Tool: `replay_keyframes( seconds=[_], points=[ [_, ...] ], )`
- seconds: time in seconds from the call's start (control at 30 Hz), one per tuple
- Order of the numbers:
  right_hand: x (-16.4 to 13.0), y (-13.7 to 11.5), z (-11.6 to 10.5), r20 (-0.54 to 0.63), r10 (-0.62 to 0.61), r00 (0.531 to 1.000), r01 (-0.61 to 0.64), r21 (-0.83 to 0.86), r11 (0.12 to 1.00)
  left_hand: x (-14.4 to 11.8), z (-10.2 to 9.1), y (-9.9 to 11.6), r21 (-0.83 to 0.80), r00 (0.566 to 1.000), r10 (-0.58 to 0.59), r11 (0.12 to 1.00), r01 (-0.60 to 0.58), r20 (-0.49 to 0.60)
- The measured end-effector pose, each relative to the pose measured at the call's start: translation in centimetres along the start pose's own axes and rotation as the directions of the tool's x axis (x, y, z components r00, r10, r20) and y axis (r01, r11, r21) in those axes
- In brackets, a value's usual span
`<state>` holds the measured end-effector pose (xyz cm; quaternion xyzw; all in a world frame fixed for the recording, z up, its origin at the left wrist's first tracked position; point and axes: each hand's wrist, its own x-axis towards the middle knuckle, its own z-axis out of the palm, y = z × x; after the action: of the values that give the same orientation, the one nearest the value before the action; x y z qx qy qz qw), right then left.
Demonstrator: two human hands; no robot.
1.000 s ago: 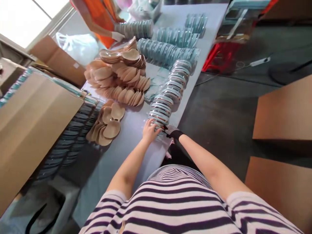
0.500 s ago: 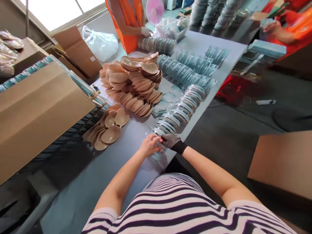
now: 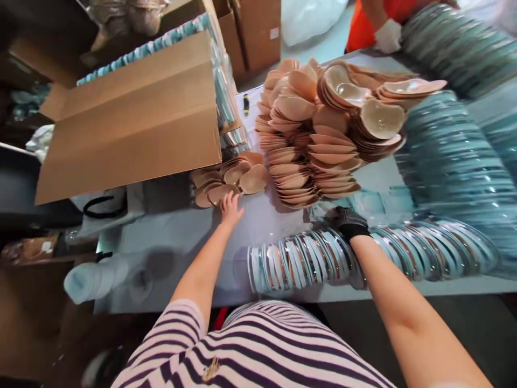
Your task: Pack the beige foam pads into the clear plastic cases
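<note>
Beige pads [image 3: 230,183] lie in a small loose heap on the grey table [image 3: 177,242], just under the open flap of a cardboard box [image 3: 133,118]. Left hand [image 3: 231,207], bare, reaches to this heap: fingers loosely spread and extended, tips touching the near edge of the closest pad, nothing pinched.

Right hand [image 3: 348,222] wears a dark mesh glove. It rests on top of a row of clear packs [image 3: 355,256] standing on edge along the near side of the table; the forearm crosses over the row. Fingers point away from the camera and curl down behind the packs; cannot tell whether they grip anything.

Behind both hands, a large pile [image 3: 319,134] of beige pads stacked in overlapping layers, some cupped side up. Right of that, further rows of teal-edged packs [image 3: 452,156], blurred. A flat clear pack [image 3: 371,202] lies on the table just beyond the gloved hand.

Far side: a co-worker in orange, one white-gloved hand [image 3: 386,36] on the table edge. More boxes [image 3: 254,32] and a white bag [image 3: 307,19] behind. Striped shirt [image 3: 250,350] fills the bottom of the view.
</note>
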<state>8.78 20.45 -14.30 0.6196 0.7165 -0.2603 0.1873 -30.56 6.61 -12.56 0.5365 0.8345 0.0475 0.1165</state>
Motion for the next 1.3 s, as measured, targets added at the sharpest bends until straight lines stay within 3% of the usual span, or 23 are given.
replay_keyframes(
  seconds=[0.1,0.2,0.37,0.43,0.5,0.57,0.63,0.7,0.77,0.8,0.87,0.97,1.03,1.13,1.2,1.3],
  points=[
    [0.7,1.3,0.3,0.092,-0.051,0.994,0.055,-0.047,0.997,4.2,-0.6,-0.9,0.065,0.999,-0.039,0.997,0.037,0.038],
    [0.7,1.7,-0.3,0.113,-0.053,0.992,0.059,-0.056,0.997,6.7,-0.1,0.8,0.062,0.996,-0.014,0.998,0.009,0.086],
    [0.6,1.9,-1.3,0.086,-0.016,0.996,0.015,0.008,1.000,8.5,0.7,2.9,0.140,0.969,-0.219,0.969,0.202,0.117],
    [0.6,2.2,-1.6,0.109,-0.034,0.994,0.032,0.020,0.999,8.6,0.6,2.6,0.198,0.959,-0.227,0.961,0.193,0.171],
    [0.4,2.4,-2.0,0.116,-0.053,0.992,0.054,0.001,0.999,8.1,0.4,2.0,0.200,0.948,-0.154,0.975,0.100,0.277],
    [-0.3,2.1,-2.4,0.018,-0.045,0.999,0.045,0.008,0.999,7.4,0.2,1.7,0.143,0.931,-0.074,0.989,0.023,0.358],
    [-1.6,0.7,-2.8,-0.160,-0.040,0.986,0.066,0.161,0.985,6.4,-0.1,1.8,0.074,0.924,-0.022,0.997,-0.006,0.382],
    [-3.6,-2.1,-2.7,-0.211,-0.077,0.975,0.170,0.474,0.864,5.5,-0.8,2.2,0.000,0.928,0.026,1.000,-0.027,0.372],
    [-6.0,-5.9,-2.1,-0.047,-0.235,0.971,0.178,0.798,0.575,4.6,-2.1,2.9,-0.083,0.931,0.082,0.995,-0.056,0.355],
    [-7.2,-8.1,-1.6,0.061,-0.350,0.935,0.098,0.903,0.418,4.0,-3.0,3.3,-0.139,0.931,0.117,0.988,-0.073,0.345],
    [-9.1,-12.2,-0.3,0.157,-0.525,0.837,-0.089,0.984,0.153,2.3,-5.4,4.3,-0.334,0.920,0.225,0.936,-0.112,0.320],
    [-11.0,-17.1,1.2,0.138,-0.662,0.737,-0.280,0.953,-0.113,-1.5,-9.4,5.6,-0.611,0.900,0.387,0.768,-0.192,0.203],
    [-11.8,-19.2,1.6,0.099,-0.676,0.730,-0.304,0.933,-0.192,-4.5,-11.6,6.0,-0.627,0.899,0.424,0.731,-0.270,0.108],
    [-13.7,-21.1,0.9,-0.030,-0.614,0.788,-0.150,0.959,-0.239,-8.5,-13.2,5.2,-0.642,0.899,0.428,0.715,-0.276,0.090],
    [-15.7,-22.1,0.3,-0.124,-0.544,0.830,-0.015,0.969,-0.245,-10.5,-13.1,3.9,-0.721,0.907,0.397,0.669,-0.181,0.141],
    [-19.3,-24.0,0.0,-0.168,-0.375,0.912,0.085,0.970,-0.228,-12.6,-12.0,1.6,-0.872,0.901,0.379,0.490,-0.001,0.212]
  ],
)
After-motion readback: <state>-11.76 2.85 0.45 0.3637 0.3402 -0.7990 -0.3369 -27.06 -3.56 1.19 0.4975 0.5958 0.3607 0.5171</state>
